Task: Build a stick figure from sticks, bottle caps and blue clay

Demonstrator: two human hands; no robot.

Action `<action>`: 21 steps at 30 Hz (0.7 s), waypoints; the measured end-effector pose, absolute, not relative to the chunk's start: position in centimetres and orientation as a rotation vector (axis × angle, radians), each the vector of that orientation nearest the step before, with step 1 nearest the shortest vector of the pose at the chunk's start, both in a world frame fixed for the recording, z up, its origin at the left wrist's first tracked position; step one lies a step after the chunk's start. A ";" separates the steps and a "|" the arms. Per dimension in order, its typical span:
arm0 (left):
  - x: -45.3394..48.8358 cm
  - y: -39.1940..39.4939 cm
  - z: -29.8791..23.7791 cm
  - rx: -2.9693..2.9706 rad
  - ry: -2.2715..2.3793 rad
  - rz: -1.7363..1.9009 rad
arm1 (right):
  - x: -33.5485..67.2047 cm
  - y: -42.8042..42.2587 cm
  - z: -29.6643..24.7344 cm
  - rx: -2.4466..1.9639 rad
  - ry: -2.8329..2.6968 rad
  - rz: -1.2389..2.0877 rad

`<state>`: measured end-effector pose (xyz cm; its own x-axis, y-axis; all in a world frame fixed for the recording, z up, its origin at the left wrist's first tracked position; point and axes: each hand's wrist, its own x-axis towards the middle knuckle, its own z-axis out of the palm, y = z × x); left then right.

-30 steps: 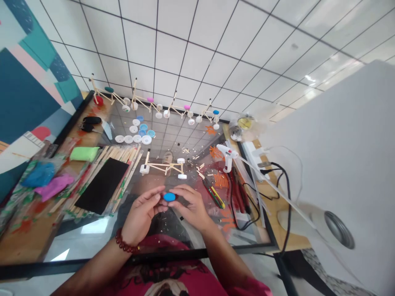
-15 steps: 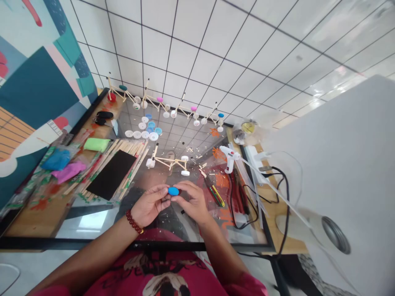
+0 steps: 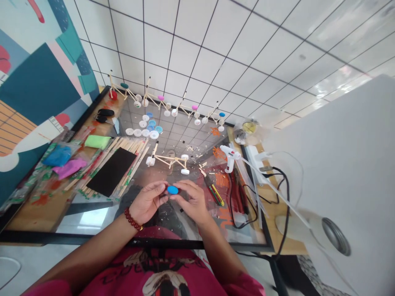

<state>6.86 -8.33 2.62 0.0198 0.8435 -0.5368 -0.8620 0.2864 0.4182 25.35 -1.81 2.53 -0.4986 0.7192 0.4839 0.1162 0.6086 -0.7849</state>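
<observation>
Keeping blue cap (image 3: pixel 173 190), left hand (image 3: pixel 147 202), right hand (image 3: pixel 191 202)

The blue cap (image 3: pixel 173 190) is partly hidden under fingertips (image 3: pixel 182 194).

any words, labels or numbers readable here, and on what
No text can be read.
Print on the red shirt: too blurred.
Green and red print on the stick packets: too small.
Blue piece held by left hand and right hand: no lettering visible.
</observation>
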 end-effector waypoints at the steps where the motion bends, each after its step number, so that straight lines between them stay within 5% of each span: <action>1: 6.9 -8.4 2.6 -0.006 0.808 1.340 | 25.4 -1.8 2.5 -0.672 -1.975 0.883; 21: 7.5 -8.9 3.3 0.301 0.891 1.445 | 25.4 -2.2 3.1 -0.628 -1.992 0.916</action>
